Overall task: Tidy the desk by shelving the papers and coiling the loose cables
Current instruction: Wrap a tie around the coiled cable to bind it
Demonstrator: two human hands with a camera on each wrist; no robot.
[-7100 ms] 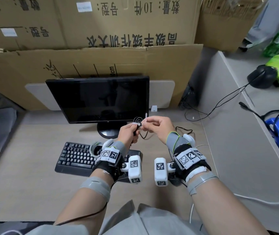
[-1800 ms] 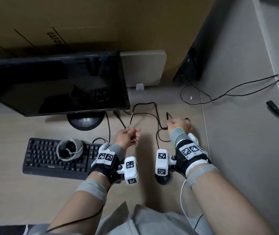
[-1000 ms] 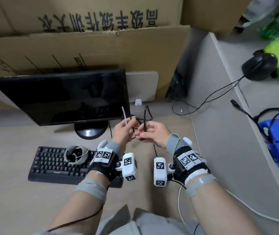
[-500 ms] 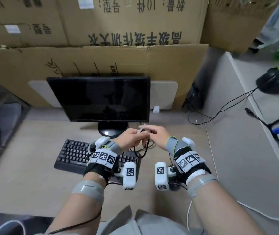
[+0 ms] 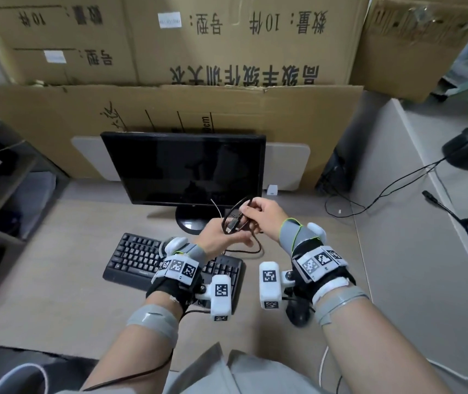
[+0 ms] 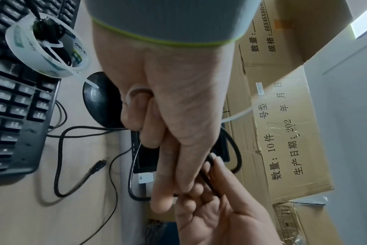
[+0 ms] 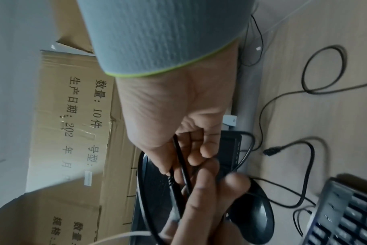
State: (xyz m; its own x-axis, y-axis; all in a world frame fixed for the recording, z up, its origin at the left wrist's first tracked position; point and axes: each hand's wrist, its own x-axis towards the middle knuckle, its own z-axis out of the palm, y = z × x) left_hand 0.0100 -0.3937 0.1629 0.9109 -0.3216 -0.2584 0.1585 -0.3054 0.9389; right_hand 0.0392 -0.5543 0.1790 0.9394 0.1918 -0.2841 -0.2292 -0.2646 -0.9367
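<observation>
Both hands are raised in front of the monitor point(image 5: 183, 166), looping a black cable point(image 5: 259, 247). My right hand point(image 5: 261, 214) pinches the top of the loop, fingers curled round the strands point(image 7: 180, 157). Just below it, my left hand point(image 5: 227, 237) holds the loop's lower part and a plug end, along with a thin white zip tie point(image 6: 241, 114) that sticks out sideways. The rest of the cable trails down to the desk, and its other plug point(image 6: 98, 165) lies loose there.
A black keyboard point(image 5: 133, 257) lies below my left wrist, and on it stands a tape roll point(image 6: 46, 44) with a tied cable coil inside. A mouse point(image 5: 298, 314) sits under my right wrist. Cardboard boxes point(image 5: 198, 109) stand behind the monitor. A grey partition point(image 5: 392, 223) closes the right side, with more cables beyond it.
Both hands have lifted off the desk, and the black cable now forms a wider loop between them. The first coil went onto the keyboard several seconds ago.
</observation>
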